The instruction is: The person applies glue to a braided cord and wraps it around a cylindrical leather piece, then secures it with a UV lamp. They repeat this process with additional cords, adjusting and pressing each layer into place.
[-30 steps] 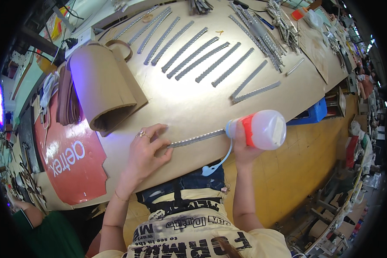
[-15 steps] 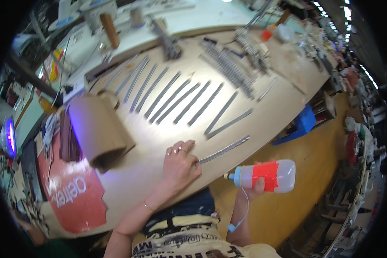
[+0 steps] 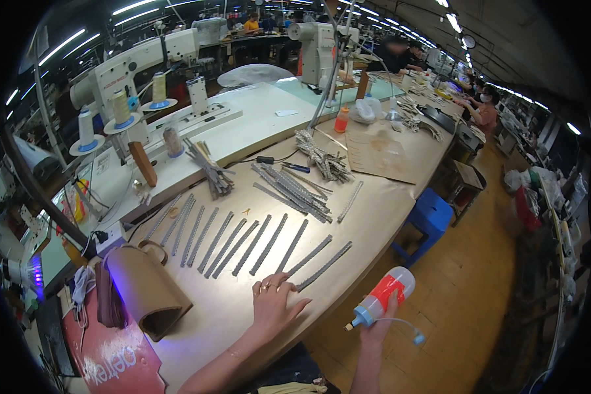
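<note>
Several grey braided strips (image 3: 269,244) lie roughly side by side in a slanting row on the table. At the near right end of the row, the nearest strip (image 3: 325,265) has its lower end beside the fingertips of my left hand (image 3: 274,308). That hand is open and rests palm down, thumb apart from the fingers, rings on it; whether it touches the strip I cannot tell. Past the table's near edge, my right hand (image 3: 381,322) is wrapped round a clear squeeze bottle (image 3: 404,279) with a red band and light-blue cap, tilted nozzle down, its tethered cap dangling.
A rolled brown sheet (image 3: 141,279) stands at the left of the table (image 3: 223,315). Bundled strips (image 3: 292,190) lie farther back, near an orange-red bottle (image 3: 341,119). Sewing machines (image 3: 131,72) line the far side. A blue stool (image 3: 428,217) stands right; co-workers (image 3: 394,56) sit beyond.
My view has tilted up, showing more of the workshop. The nearest strip now lies farther along the row, and my left hand's fingers have spread. The bottle has tipped nozzle down.
</note>
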A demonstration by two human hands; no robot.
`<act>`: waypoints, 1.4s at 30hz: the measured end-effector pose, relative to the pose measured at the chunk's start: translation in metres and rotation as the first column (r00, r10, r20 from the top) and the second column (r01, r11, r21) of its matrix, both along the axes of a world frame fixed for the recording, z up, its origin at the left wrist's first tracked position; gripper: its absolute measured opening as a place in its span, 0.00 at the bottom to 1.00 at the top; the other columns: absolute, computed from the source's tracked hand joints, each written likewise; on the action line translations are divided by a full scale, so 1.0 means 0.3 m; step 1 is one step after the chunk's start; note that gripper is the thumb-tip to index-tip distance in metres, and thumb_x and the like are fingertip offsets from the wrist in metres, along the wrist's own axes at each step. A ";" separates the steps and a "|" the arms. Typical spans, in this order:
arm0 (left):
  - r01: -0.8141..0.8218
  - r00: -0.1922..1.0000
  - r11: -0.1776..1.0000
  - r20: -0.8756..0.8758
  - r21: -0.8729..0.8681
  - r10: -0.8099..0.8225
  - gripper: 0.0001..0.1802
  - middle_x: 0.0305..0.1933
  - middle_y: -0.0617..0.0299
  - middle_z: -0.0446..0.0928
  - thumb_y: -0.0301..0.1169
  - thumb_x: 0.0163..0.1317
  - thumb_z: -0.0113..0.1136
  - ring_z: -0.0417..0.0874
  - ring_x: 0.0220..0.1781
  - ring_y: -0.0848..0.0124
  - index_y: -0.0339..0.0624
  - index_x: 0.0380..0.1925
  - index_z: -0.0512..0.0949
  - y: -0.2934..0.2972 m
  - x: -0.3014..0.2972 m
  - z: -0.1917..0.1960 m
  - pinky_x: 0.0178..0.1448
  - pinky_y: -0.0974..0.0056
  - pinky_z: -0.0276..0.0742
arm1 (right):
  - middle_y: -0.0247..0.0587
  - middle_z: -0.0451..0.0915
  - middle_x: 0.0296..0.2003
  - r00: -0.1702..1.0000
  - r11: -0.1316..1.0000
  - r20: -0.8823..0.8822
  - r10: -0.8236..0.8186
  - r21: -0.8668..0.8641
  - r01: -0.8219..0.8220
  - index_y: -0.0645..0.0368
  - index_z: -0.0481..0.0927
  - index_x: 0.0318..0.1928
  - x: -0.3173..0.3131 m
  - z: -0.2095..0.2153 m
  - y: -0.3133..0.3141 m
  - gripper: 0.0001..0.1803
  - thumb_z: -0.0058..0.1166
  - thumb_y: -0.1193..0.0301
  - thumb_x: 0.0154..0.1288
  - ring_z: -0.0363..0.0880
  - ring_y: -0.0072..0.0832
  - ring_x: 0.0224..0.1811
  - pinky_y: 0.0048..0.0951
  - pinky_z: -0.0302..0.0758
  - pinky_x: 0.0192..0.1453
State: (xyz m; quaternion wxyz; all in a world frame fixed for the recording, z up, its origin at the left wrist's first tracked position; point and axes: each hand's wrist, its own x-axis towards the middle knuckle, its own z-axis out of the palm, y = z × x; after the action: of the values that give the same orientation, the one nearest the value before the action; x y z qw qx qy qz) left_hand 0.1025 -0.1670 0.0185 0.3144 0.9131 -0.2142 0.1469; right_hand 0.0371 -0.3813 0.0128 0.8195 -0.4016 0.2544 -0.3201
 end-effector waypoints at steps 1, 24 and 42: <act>-0.004 1.000 1.000 0.011 0.004 0.004 0.17 0.56 0.58 0.75 0.44 0.53 0.72 0.72 0.61 0.58 0.48 0.35 0.79 0.033 -0.040 -0.004 0.63 0.52 0.58 | 0.38 0.77 0.41 0.997 0.997 0.003 0.075 -0.003 -0.075 0.57 0.69 0.59 0.004 0.001 -0.007 0.34 0.49 0.41 0.69 0.79 0.28 0.34 0.30 0.79 0.38; -0.741 0.672 0.671 -0.026 -0.026 0.741 0.16 0.63 0.48 0.71 0.40 0.63 0.59 0.68 0.69 0.54 0.40 0.43 0.78 0.552 -0.630 -0.166 0.71 0.46 0.61 | 0.36 0.79 0.40 -0.275 -0.363 -0.379 0.884 -0.186 -0.913 0.58 0.70 0.62 0.665 0.368 1.034 0.36 0.46 0.40 0.70 0.78 0.27 0.36 0.29 0.79 0.40; -0.846 0.502 0.522 0.165 -0.114 0.849 0.10 0.46 0.47 0.73 0.31 0.51 0.62 0.72 0.59 0.52 0.37 0.30 0.75 0.553 -0.644 -0.194 0.65 0.47 0.67 | 0.40 0.80 0.41 -0.611 -0.654 -0.289 0.737 -0.077 -0.753 0.60 0.69 0.62 0.449 0.447 1.097 0.36 0.46 0.41 0.71 0.81 0.30 0.38 0.31 0.81 0.40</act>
State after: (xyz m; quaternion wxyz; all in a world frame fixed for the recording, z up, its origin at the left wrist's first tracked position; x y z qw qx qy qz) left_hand -0.0906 -0.0011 -0.0396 0.1873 0.8783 0.2306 0.3745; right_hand 0.1717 -0.0523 0.1469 0.5611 -0.5253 -0.2810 0.5747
